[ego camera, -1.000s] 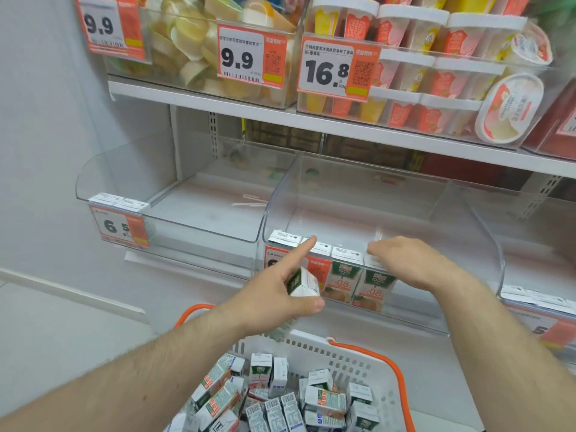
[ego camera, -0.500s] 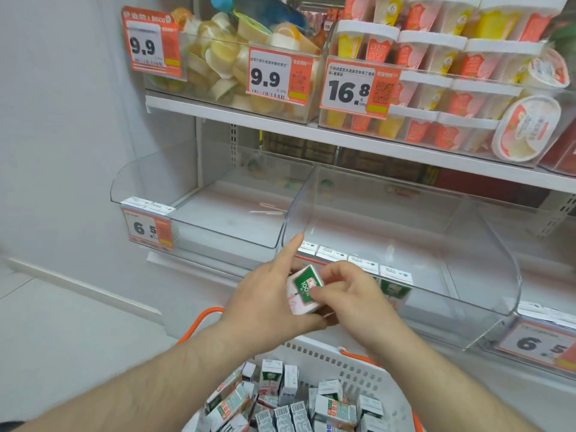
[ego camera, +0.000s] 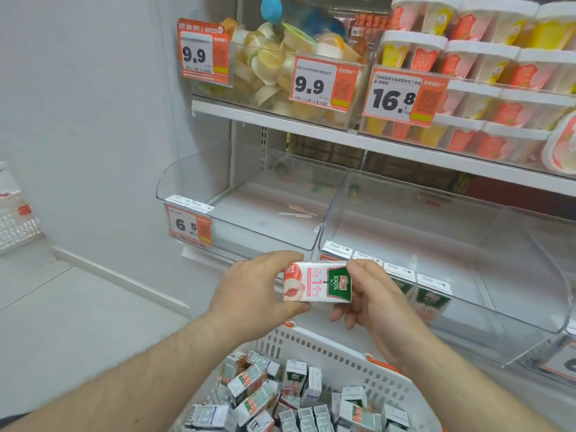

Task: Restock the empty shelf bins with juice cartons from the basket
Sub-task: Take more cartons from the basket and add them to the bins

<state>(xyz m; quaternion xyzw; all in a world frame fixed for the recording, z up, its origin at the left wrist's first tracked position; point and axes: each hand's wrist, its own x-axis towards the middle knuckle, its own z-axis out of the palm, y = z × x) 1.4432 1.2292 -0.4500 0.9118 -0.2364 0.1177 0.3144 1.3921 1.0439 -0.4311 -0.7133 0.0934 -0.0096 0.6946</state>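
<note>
Clear bin [ego camera: 467,307] half-hides cartons [ego camera: 431,302]; basket [ego camera: 358,353] cropped.

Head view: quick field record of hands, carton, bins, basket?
left hand: grips the carton's left end
right hand: grips the carton's right end
held carton: lying sideways, in front of the bins
middle bin: a row of cartons at its front, rest bare
left bin: no cartons, 6.5 tag on front
basket: below the hands, many cartons inside
</note>
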